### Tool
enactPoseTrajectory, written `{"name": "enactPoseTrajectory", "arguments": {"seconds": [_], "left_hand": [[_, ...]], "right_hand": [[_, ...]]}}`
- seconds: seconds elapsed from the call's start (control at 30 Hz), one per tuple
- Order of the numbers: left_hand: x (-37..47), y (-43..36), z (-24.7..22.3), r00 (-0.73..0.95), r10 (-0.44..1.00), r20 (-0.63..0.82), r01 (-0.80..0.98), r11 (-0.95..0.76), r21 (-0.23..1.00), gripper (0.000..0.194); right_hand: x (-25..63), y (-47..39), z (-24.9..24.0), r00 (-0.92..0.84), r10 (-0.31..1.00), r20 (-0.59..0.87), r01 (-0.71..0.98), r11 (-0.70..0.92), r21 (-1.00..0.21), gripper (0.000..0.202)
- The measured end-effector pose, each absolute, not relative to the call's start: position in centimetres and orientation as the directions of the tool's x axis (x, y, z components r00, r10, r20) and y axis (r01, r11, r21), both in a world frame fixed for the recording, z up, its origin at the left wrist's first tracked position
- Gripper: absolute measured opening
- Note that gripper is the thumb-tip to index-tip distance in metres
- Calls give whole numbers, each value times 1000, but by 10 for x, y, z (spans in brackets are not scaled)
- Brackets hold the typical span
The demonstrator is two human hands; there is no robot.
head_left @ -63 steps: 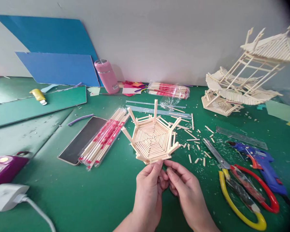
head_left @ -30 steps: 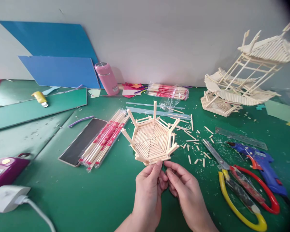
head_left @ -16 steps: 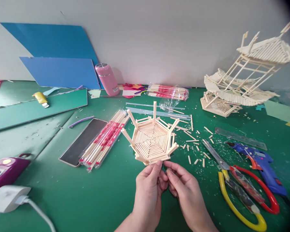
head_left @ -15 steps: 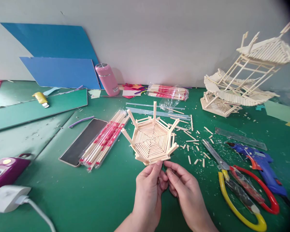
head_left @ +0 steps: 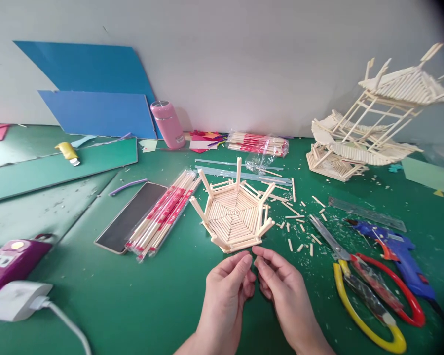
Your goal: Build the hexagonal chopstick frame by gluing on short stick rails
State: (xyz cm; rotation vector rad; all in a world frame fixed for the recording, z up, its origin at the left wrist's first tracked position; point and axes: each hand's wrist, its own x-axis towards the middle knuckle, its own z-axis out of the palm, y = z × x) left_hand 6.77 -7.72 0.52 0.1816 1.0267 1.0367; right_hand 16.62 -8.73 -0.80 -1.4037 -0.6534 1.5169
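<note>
A flat stick-built base (head_left: 231, 217) with upright posts around its rim rests on the green table, just beyond my fingertips. My left hand (head_left: 225, 291) is closed, thumb pressed against curled fingers. Close beside it my right hand (head_left: 283, 291) pinches thumb to forefinger; a tiny pale bit may be at its tip, but I cannot make it out. Whatever the left fingers hold is hidden. Short cut stick pieces (head_left: 290, 245) lie scattered to the right of the base. Scissors (head_left: 342, 251) with red and yellow handles lie right of my right hand.
A blue glue gun (head_left: 399, 251) and clear ruler (head_left: 366, 213) lie at right, below a tilted stick-built pavilion (head_left: 377, 143). Left are wrapped sticks (head_left: 165, 212), a phone (head_left: 128, 222) and a purple power strip (head_left: 15, 266). A pink bottle (head_left: 168, 125) stands by the wall.
My hands have drawn slightly back from the base's near edge, and a small gap shows between them. The base stays in place; the view has shifted a little.
</note>
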Motion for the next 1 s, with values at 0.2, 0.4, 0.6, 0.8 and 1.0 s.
{"name": "enactPoseTrajectory", "arguments": {"seconds": [0.2, 0.4, 0.6, 0.8, 1.0], "left_hand": [[39, -93, 7, -86, 827, -556, -266, 519, 813, 21], [1, -88, 5, -171, 985, -28, 223, 67, 973, 11], [-10, -60, 8, 98, 964, 248, 500, -263, 825, 22], [-6, -48, 7, 255, 938, 234, 482, -333, 810, 30], [-7, -43, -1, 268, 933, 240, 413, -336, 847, 29]], "right_hand": [[166, -84, -8, 68, 875, -479, -286, -443, -850, 41], [161, -78, -6, 12, 860, -510, -333, -478, -813, 34], [154, -73, -5, 20, 845, -534, -348, -494, -797, 34], [151, -68, -4, 14, 841, -541, -329, -507, -797, 33], [150, -68, -4, 41, 835, -548, -290, -515, -806, 33]]}}
